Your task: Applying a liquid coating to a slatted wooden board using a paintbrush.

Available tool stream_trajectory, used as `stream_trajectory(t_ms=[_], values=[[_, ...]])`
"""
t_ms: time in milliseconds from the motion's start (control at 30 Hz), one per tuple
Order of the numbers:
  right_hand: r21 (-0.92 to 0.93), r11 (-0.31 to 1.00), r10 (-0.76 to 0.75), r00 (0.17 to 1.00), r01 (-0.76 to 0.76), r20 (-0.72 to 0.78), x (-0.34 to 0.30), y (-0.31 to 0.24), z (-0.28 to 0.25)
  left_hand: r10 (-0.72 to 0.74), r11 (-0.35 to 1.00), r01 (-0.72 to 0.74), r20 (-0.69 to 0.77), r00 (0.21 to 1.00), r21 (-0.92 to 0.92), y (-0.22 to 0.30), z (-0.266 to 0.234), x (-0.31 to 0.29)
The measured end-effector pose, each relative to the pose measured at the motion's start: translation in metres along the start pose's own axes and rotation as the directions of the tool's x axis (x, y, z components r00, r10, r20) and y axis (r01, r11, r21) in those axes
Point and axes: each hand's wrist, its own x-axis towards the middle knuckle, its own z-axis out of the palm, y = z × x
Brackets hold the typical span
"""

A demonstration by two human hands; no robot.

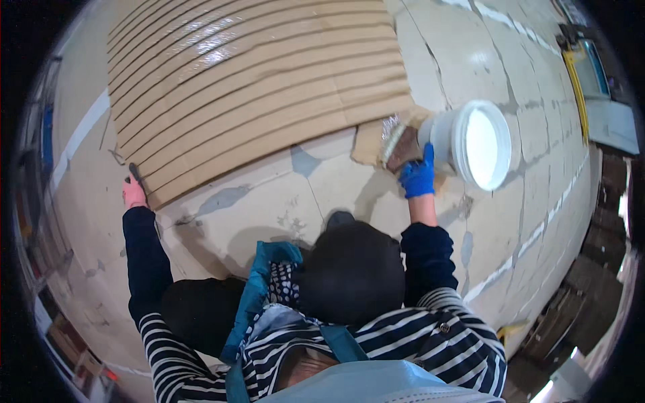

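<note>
My right hand (418,177), in a blue glove, has its index finger stretched along a flat brown piece with a pale fringed edge, which looks like a wide brush (403,146). The other fingers curl at the brush's near end. Under the brush lies a scrap of cardboard (365,142). Just right of that hand is a white bucket (462,144) with white contents. My left hand (134,193) is at the near left corner of the long brown strips (262,87), its fingers closed around a small dark object (135,172) that I cannot make out.
The strips lie side by side on the tiled floor (322,195), with shiny film (213,50) over part of them. Cracks and grey patches mark the tiles. My knees (353,269) are close to the near edge. A yellow-edged frame (576,97) stands at far right.
</note>
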Motion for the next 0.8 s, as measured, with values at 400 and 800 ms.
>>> stream_trajectory(t_ms=[400,800], values=[[-0.53,0.301,-0.539,0.6,0.793,0.592,-0.074,-0.06,0.177,-0.169,0.963,0.089,-0.316,0.933,-0.254,0.1,0.005,0.006],[-0.226,0.604,-0.506,0.586,0.765,0.633,0.161,-0.093,0.53,-0.134,0.957,0.041,-0.31,0.941,-0.287,0.117,-0.005,-0.012]])
